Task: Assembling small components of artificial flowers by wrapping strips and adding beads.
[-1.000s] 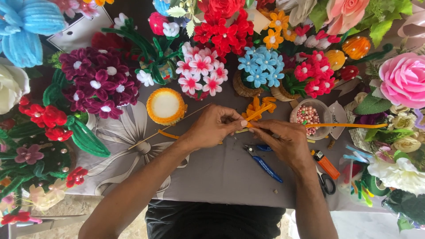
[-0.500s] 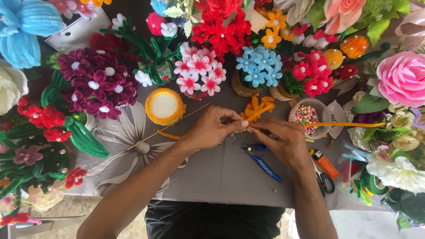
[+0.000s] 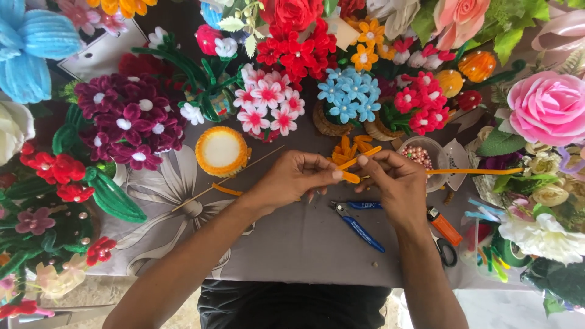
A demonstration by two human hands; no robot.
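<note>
Both my hands meet over the middle of a grey cloth-covered table (image 3: 292, 244). My left hand (image 3: 295, 180) and my right hand (image 3: 393, 186) pinch an orange pipe cleaner (image 3: 350, 176) between their fingertips; its long end (image 3: 475, 172) runs out to the right. Just behind the fingers lies a small orange pipe-cleaner flower (image 3: 353, 148). A thin wooden stick (image 3: 225, 180) slants away from under my left hand toward the left. Blue-handled pliers (image 3: 359, 222) lie below my hands.
Pipe-cleaner flowers ring the table: maroon (image 3: 128, 119), pink-and-white (image 3: 268, 103), blue (image 3: 348, 97), red (image 3: 292, 52). A round orange-rimmed disc (image 3: 221, 150), a bead bowl (image 3: 420, 155), an orange lighter (image 3: 443, 225) and black scissors (image 3: 445, 251) sit close by. A big pink rose (image 3: 548, 106) is right.
My hands have stayed in the same spot; the fingers have shifted slightly along the orange pipe cleaner. Nothing else has moved.
</note>
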